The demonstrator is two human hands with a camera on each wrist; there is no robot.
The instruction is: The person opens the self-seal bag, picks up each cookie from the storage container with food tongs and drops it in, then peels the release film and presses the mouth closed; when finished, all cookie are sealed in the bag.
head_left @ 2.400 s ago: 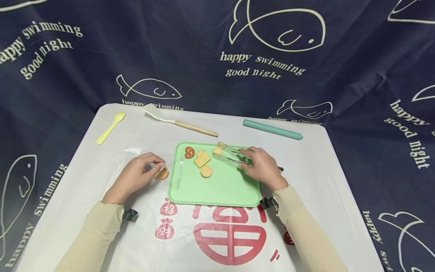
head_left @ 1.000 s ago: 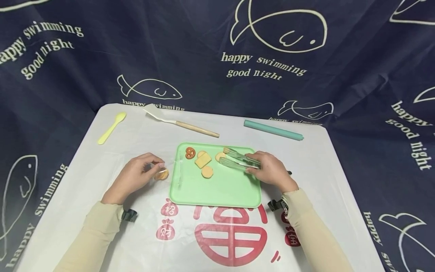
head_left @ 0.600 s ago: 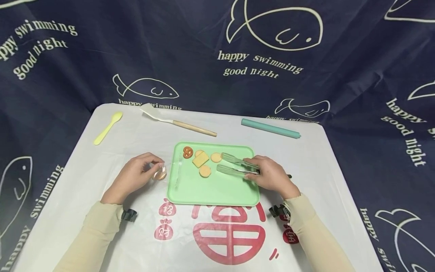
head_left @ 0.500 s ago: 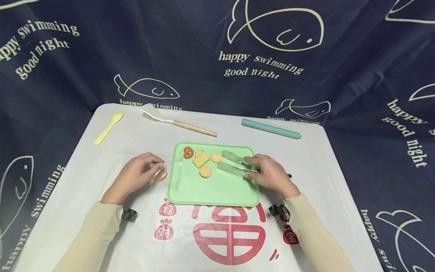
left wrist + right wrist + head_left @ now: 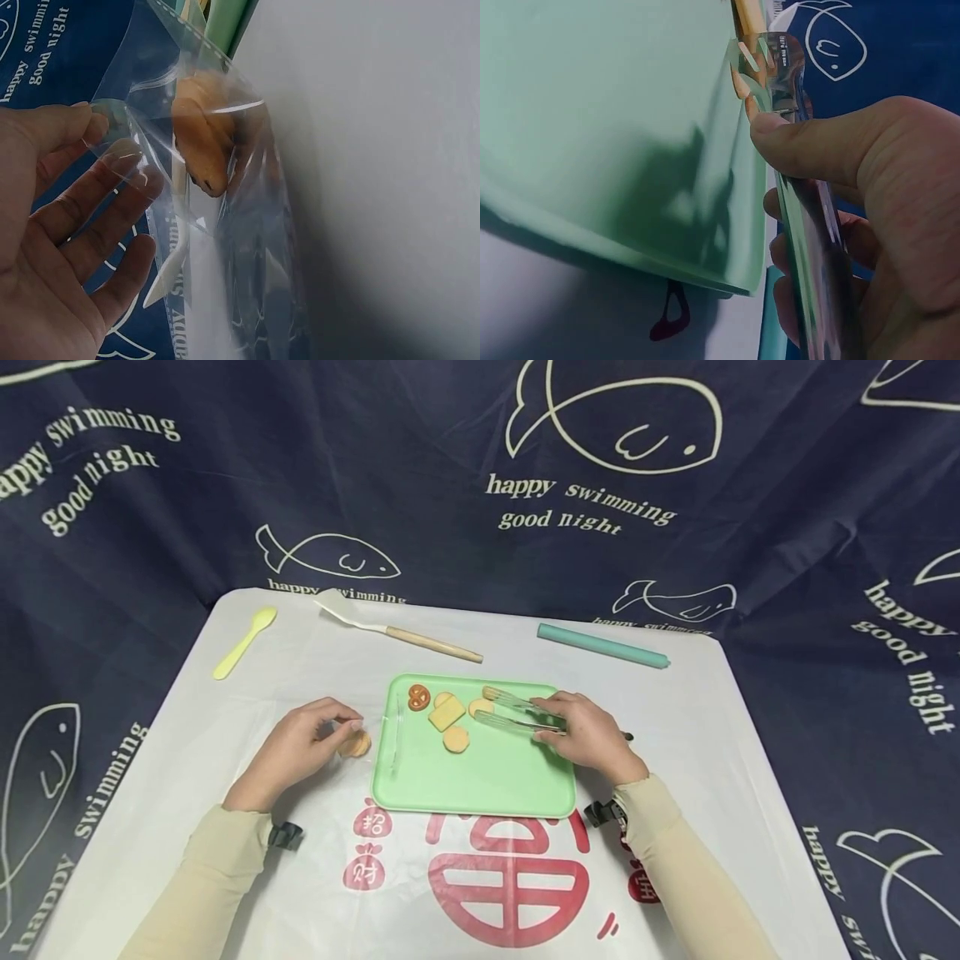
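Observation:
My left hand (image 5: 303,739) pinches the edge of a clear plastic bag (image 5: 255,255) between thumb and forefinger, left of the green tray (image 5: 510,789). Brown biscuits (image 5: 201,135) sit inside that bag. My right hand (image 5: 588,735) grips metal tongs (image 5: 517,722) over the tray's right side, their arms spread apart. Close to the tong tips lies a pale round biscuit (image 5: 478,710). Also on the tray are a brown pretzel (image 5: 418,697), a square cracker (image 5: 447,715) overlapping another round biscuit (image 5: 444,698), and a separate round biscuit (image 5: 456,740) nearer me.
Along the back of the white table lie a yellow spoon (image 5: 245,643), a white spatula (image 5: 397,631) with a wooden handle and a teal rod (image 5: 602,646). A dark blue printed curtain (image 5: 450,443) hangs behind the table.
The round biscuit, earlier between the tong tips, lies a little nearer me. My right hand drew the tongs to the right, then brought them back left. My left hand stays put.

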